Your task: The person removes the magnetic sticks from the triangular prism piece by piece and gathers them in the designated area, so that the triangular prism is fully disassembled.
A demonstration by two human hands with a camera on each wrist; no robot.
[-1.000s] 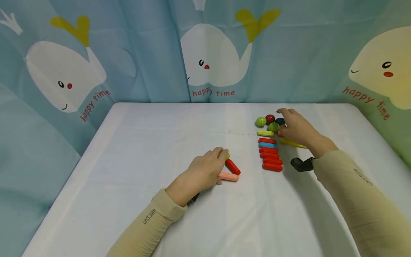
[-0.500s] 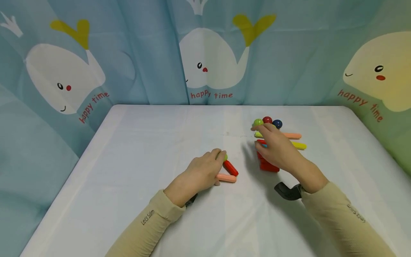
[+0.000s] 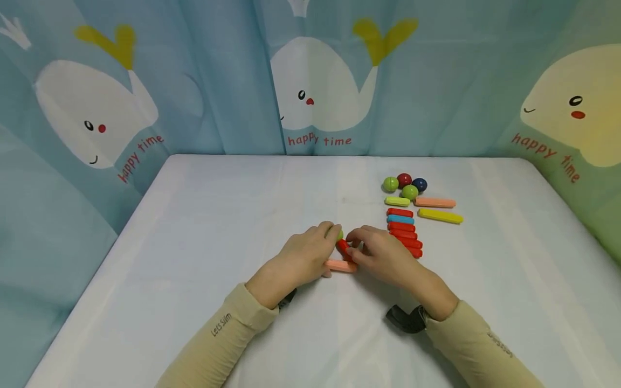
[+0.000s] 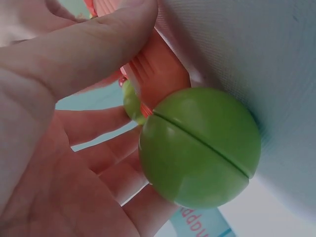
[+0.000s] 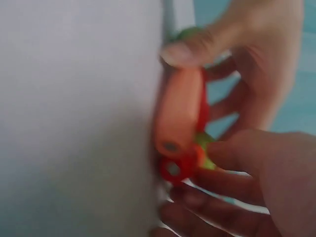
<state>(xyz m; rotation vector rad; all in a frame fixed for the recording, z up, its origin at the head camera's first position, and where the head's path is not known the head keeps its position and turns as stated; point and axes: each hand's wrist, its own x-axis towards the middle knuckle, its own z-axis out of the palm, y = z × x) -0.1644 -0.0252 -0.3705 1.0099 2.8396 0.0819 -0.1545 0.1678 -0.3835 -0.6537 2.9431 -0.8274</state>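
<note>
In the head view my left hand (image 3: 304, 256) bends over a small figure of magnetic building sticks and balls at the table's middle. Its thumb lies across a salmon stick (image 4: 165, 69) in the left wrist view, fingers on the far side. A large green ball (image 4: 200, 148) meets that stick's end; another green ball (image 3: 340, 235) peeks past the fingertips. My right hand (image 3: 380, 256) curls its thumb and fingers about a red stick (image 3: 343, 248) beside the left hand. The right wrist view, blurred, shows that red stick's round end (image 5: 173, 170) just under the salmon one.
Several red sticks (image 3: 402, 227) and one blue stick (image 3: 400, 219) lie in a column to the right. Beyond them are a lime stick (image 3: 397, 201), a salmon stick (image 3: 435, 202), a yellow stick (image 3: 440, 216) and green, red and dark blue balls (image 3: 419, 185).
My right hand has moved from the balls at the back right, over the stick column, to the red stick by my left hand. The left hand has stayed in place.
</note>
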